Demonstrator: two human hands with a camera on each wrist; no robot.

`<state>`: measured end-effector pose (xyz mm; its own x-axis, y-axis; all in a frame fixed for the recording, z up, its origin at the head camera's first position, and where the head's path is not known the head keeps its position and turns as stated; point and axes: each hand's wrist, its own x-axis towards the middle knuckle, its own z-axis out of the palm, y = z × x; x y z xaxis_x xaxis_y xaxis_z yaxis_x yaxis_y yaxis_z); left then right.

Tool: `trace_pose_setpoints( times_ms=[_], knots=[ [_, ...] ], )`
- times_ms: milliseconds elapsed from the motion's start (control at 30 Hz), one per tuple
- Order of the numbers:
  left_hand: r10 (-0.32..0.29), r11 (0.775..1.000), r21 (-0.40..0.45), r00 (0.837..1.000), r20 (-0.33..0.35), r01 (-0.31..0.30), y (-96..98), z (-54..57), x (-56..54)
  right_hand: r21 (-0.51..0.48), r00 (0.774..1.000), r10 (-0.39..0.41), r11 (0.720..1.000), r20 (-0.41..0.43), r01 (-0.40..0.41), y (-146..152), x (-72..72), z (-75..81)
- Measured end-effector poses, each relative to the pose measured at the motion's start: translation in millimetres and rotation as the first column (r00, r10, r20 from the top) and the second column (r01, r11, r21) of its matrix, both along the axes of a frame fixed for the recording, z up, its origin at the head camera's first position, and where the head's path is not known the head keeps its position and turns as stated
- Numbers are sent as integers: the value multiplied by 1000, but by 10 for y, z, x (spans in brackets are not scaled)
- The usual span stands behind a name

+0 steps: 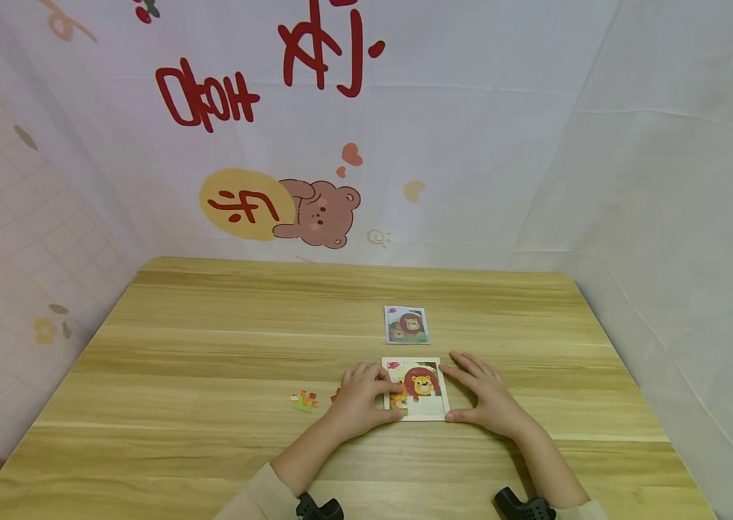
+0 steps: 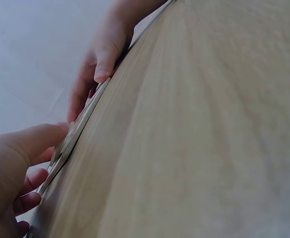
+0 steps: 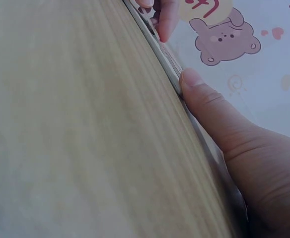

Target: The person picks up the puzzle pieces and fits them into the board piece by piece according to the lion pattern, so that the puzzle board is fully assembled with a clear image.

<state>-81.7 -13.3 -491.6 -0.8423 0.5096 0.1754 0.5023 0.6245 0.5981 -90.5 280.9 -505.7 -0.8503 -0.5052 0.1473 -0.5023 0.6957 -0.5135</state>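
Note:
A white-rimmed puzzle board (image 1: pixel 427 418) lies on the table, its upper part filled with a lion picture and its lower right bare. At its lower left, my left hand (image 1: pixel 360 401) holds an orange puzzle piece (image 1: pixel 397 401) between thumb and index finger. My right hand (image 1: pixel 486 393) rests at the board's right edge, thumb by the lower corner and a fingertip by the upper one. In the right wrist view the thumb (image 3: pixel 209 101) touches the board's rim. The left wrist view shows both hands at the board.
Beyond the board lies a card (image 1: pixel 407 325) with the same lion picture. Loose puzzle pieces (image 1: pixel 305 401) sit left of my left hand, one partly hidden behind it. The wooden table (image 1: pixel 210 347) meets a printed cloth (image 1: pixel 470 144) at the back and sides.

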Motion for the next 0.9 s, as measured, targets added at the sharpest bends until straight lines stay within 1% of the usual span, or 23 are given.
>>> trace_pose_setpoints(
  times_ms=[167,367,733,900],
  knots=[
    [-6,1000,15,1000,5,6,-13,13,6,1,1000,1,1000,-6,-1,-9,-2,2],
    [1,1000,15,1000,8,-1,-9,8,3,3,1000,1,1000,-3,-1,-5,-6,-7],
    [42,999,-13,999,-18,-42,7,2,16,10,1000,0,1000,-3,0,9,-12,-7],
    [42,999,-17,999,-30,-43,-8,8,40,13,1000,2,1000,-3,-2,-3,-9,-1]
  ],
)
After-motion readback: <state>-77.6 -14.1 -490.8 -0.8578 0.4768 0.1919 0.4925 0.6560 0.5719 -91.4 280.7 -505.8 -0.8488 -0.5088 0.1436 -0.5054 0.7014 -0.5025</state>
